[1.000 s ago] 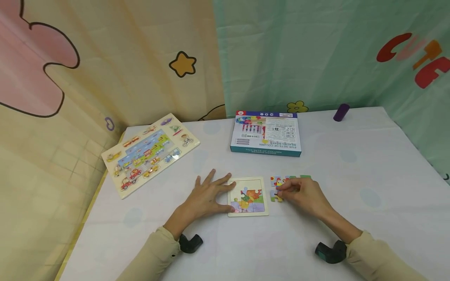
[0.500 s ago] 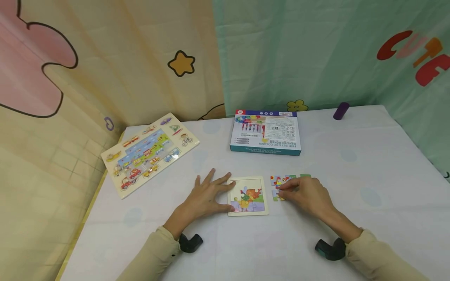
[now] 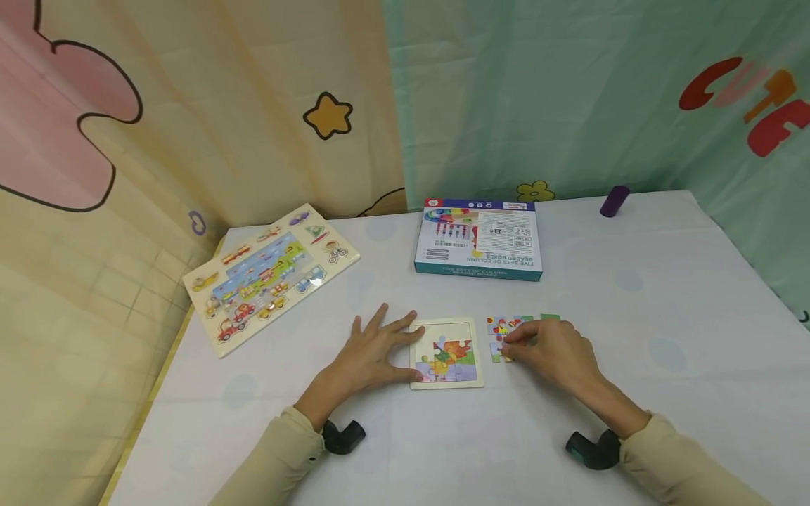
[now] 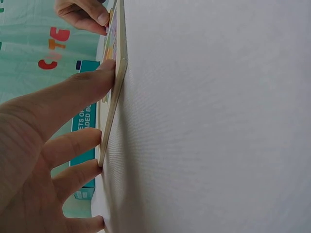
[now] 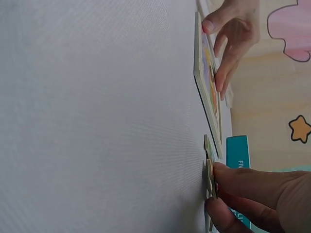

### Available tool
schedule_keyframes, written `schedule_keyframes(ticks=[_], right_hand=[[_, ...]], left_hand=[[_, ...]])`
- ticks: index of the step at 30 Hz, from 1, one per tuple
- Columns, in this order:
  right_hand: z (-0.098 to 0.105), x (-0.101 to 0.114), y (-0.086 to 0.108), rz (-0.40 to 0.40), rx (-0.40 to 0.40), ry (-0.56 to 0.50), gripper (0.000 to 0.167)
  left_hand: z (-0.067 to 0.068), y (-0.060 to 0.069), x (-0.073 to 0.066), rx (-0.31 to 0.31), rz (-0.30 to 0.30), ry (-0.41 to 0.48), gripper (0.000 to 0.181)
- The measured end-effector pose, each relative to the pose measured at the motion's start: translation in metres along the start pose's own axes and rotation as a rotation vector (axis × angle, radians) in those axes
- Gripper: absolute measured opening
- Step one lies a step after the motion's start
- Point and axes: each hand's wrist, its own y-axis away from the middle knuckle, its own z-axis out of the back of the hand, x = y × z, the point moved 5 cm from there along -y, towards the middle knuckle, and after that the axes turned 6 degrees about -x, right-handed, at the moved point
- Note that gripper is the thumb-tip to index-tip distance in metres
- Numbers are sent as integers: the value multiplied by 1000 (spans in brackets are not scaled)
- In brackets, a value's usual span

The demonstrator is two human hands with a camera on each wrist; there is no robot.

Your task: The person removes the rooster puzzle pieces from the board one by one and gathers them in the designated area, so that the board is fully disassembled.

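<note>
My left hand spreads its fingers at the left side of a small square puzzle tray. Its thumb presses on the rim, as the left wrist view shows. Several joined pieces with an orange and green picture fill the tray's lower part. To the right of the tray, my right hand pinches a puzzle piece between thumb and fingers, low over the table. Loose puzzle pieces lie beside and under that hand, which partly hides them. A green piece shows behind its knuckles.
Behind the tray lies a flat boxed set with a teal side. A larger vehicle puzzle board rests at the back left. A purple cylinder is near the back right edge. Printed curtains hang behind the white-covered table.
The right hand has shifted very slightly over the loose pieces, and its fingers keep their pinch. The left hand and the tray have stayed in place.
</note>
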Motion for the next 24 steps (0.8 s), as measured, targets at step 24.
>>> schedule_keyframes(ticks=[24], right_hand=[[-2,0,0,20,-26,-10,14]], left_hand=[[-1,0,1,-4,0,6,79]])
